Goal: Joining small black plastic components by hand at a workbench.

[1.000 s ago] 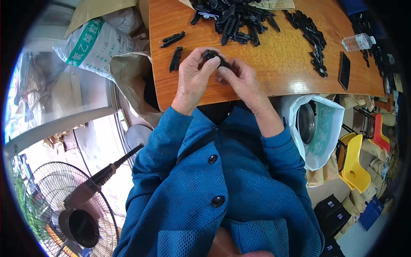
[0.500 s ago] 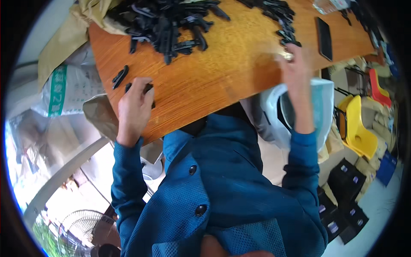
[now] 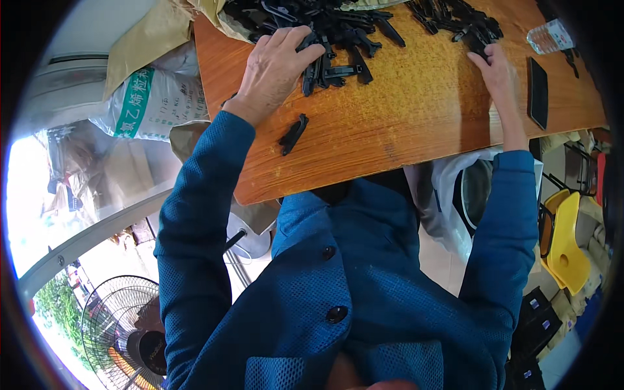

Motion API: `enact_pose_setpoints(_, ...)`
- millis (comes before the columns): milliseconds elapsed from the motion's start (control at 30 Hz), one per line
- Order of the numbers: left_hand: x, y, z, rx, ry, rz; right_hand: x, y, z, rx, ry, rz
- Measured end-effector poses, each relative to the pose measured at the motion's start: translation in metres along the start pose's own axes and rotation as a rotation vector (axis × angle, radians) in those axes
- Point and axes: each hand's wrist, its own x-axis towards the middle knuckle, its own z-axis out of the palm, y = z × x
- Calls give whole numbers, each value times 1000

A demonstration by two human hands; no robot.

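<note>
My left hand (image 3: 276,68) reaches over the near edge of a large heap of black plastic parts (image 3: 351,49), thumb and forefinger apart among the pieces. A single black part (image 3: 294,134) lies on the wooden table (image 3: 403,110) just below that hand. Another dark piece (image 3: 227,97) peeks out beside my left wrist, mostly hidden. At the right, my right hand (image 3: 502,75) has its thumb spread from its fingers, the fingertips touching the near end of a smaller group of black parts (image 3: 455,19). I see nothing held in it.
A black phone (image 3: 537,93) and a clear bottle (image 3: 550,37) lie at the table's right. White bags hang below the front edge, around a dark opening (image 3: 476,195). A white sack with a green band (image 3: 135,101) stands left; a fan (image 3: 130,325) and yellow chair (image 3: 567,244) are lower.
My left hand has let go of a black part on the table and moved forward to the heap. A small shiny thing at my right fingers no longer shows. The view has shifted.
</note>
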Motion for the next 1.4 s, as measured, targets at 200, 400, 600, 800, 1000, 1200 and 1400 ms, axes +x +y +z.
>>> enact_pose_setpoints(200, 13, 11, -2, -44, -28, 167, -6, 31, 22, 236, -99, -6)
enact_pose_setpoints(400, 0, 26, -7, -112, -140, 162, -19, -24, -1, 24, -160, -1)
enact_pose_setpoints(600, -20, 35, -14, -336, 102, -238, -26, -24, -4, 341, -98, 176)
enact_pose_setpoints(800, -55, 77, -40, -1413, 149, -712, -84, -161, -45, 796, 94, -47)
enact_pose_setpoints(1000, -89, 117, -69, -1802, 310, -819, -158, -283, -80, 710, 171, -399)
enact_pose_setpoints(1200, -107, 125, -70, -1711, 351, -738, -181, -305, -66, 627, 274, -487)
enact_pose_setpoints(1400, -129, 117, -72, -1721, 274, -770, -189, -300, -65, 854, 54, -270)
